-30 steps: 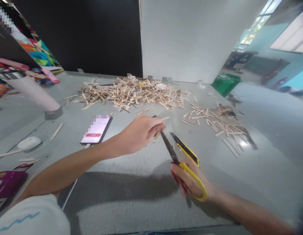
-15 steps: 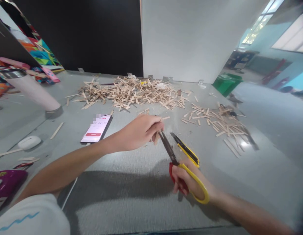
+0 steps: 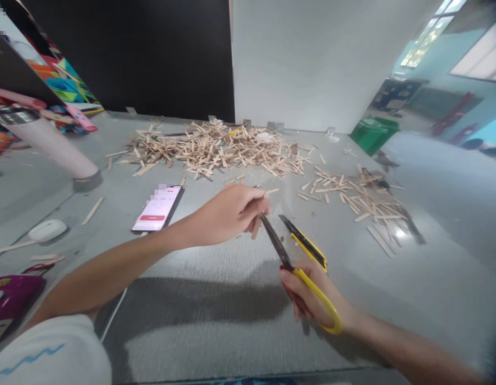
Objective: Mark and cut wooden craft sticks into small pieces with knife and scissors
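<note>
My left hand (image 3: 232, 214) is closed, pinching a small flat wooden stick (image 3: 256, 229) whose lower end pokes out below the fingers. In my right hand (image 3: 312, 291) is a pair of scissors (image 3: 284, 254) with yellow and red handles. Its dark blades point up and to the left, with the tips at the stick beside my left fingertips. The blades look nearly closed; whether they touch the stick I cannot tell. Just right of the blades a yellow and black box cutter (image 3: 306, 243) lies on the grey table (image 3: 200, 331).
A wide heap of wooden sticks (image 3: 224, 152) lies along the back panel, with a looser pile (image 3: 372, 206) at right. A phone (image 3: 157, 208), a pale tumbler (image 3: 51, 144), a white mouse-like case (image 3: 48, 230) and a purple device (image 3: 15, 305) stand or lie at left. A green bin (image 3: 374, 133) is beyond.
The scissor blades and handles have come closer together as my right fingers squeezed. My left hand has stayed almost in place with the stick.
</note>
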Tool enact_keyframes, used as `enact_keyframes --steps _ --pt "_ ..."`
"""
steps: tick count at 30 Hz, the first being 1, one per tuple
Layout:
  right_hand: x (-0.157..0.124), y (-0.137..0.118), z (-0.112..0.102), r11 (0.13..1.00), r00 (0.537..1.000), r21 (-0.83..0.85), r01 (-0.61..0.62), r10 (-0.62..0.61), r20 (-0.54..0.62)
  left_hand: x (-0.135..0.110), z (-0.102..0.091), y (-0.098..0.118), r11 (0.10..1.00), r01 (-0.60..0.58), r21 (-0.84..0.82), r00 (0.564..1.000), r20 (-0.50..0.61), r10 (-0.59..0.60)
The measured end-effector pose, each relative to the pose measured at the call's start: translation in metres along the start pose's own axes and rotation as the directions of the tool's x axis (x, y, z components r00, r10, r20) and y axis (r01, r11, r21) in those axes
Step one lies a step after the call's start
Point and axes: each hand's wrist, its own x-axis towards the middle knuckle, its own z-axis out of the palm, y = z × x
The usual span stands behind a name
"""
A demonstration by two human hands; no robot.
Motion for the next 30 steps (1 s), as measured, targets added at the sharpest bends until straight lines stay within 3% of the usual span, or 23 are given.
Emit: enact_keyframes --steps 12,17,22,25,30 --pt "-0.006 -0.009 -0.002 0.997 1.000 -0.074 -0.001 0.002 0.014 -0.002 -0.006 0.002 0.994 -0.096 0.052 0.995 0.017 0.096" --pt "-0.008 -0.013 -0.002 0.999 0.995 -0.029 -0.041 0.044 0.088 -0.004 -0.008 -0.002 0.967 -0.162 0.199 0.987 0.024 0.161" --pt "-0.005 0.005 -0.006 0.993 0.972 0.046 -0.110 0.098 0.215 -0.003 -0.009 -0.005 0.893 -0.260 0.367 0.965 0.067 0.253" --pt "-0.003 0.010 -0.007 0.992 0.965 0.066 -0.110 0.091 0.246 -0.004 -0.011 -0.004 0.921 -0.224 0.319 0.974 0.055 0.218" --pt "-0.005 -0.007 -0.003 0.997 0.990 0.029 -0.077 0.073 0.120 -0.003 -0.013 0.000 0.991 -0.118 0.061 0.992 0.049 0.115"
